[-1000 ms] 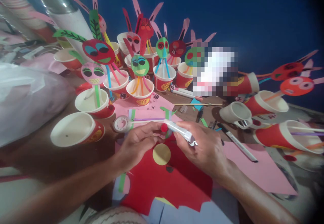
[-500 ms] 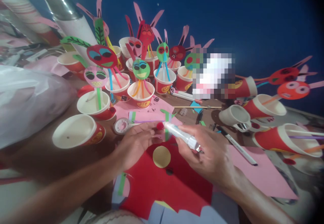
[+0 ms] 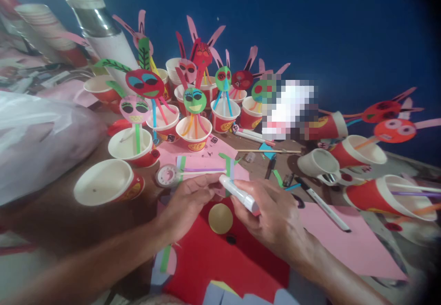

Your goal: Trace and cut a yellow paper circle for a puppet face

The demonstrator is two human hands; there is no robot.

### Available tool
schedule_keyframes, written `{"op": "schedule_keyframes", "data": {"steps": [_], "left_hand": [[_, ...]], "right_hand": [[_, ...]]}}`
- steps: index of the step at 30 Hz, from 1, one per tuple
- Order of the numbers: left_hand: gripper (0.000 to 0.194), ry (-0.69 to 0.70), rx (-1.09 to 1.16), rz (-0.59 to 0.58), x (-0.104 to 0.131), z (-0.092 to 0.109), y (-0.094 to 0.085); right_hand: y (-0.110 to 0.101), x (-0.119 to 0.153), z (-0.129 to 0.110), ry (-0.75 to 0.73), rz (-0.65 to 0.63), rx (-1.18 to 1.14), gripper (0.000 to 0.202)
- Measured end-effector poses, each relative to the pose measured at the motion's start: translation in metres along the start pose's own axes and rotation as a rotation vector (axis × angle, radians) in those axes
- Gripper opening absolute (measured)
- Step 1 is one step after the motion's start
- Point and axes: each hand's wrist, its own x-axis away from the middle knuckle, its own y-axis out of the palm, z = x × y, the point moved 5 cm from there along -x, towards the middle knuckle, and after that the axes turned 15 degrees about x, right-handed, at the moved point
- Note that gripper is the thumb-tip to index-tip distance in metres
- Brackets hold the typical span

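Observation:
My right hand (image 3: 265,208) is wrapped round a white tube (image 3: 239,194), its narrow end pointing up and left at the fingertips of my left hand (image 3: 193,199). The left fingers are pressed together; whatever they pinch is too small and hidden to name. Both hands are above red paper (image 3: 213,263), which bears a yellow disc (image 3: 220,218) and a small black piece (image 3: 231,240). Just beyond the fingers lie a pink piece with green strips (image 3: 203,163) and a purple straw (image 3: 201,170).
Paper cups (image 3: 195,132) with paper faces on straws stand behind. An empty cup (image 3: 103,183) and a plastic bag (image 3: 41,144) are at left. On the right are a mug (image 3: 317,165), a marker (image 3: 327,208), pink paper (image 3: 368,250) and tipped cups (image 3: 379,194).
The tube in my right hand has turned, so its far end shows differently. The red bit at my left fingertips no longer shows. The camera view has shifted slightly.

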Motion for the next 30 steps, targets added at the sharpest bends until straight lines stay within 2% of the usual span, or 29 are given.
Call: {"op": "schedule_keyframes", "data": {"steps": [5,11,20,30], "left_hand": [[0.026,0.008,-0.076,0.032,0.0000,-0.0020,-0.0086],[0.026,0.010,-0.018,0.071,-0.0016,-0.0012,-0.0064],[0.029,0.019,0.092,0.018,-0.0025,-0.0013,-0.0024],[0.028,0.009,0.003,0.018,-0.0024,-0.0025,-0.0044]], "right_hand": [[-0.0013,-0.0020,0.0010,0.013,0.008,0.014,0.021],[-0.0003,-0.0008,0.0029,0.029,-0.013,-0.006,0.020],[0.0057,0.0010,-0.0010,0.005,-0.012,-0.006,0.018],[0.0001,-0.0011,0.0044,0.053,0.000,-0.002,0.020]]}}
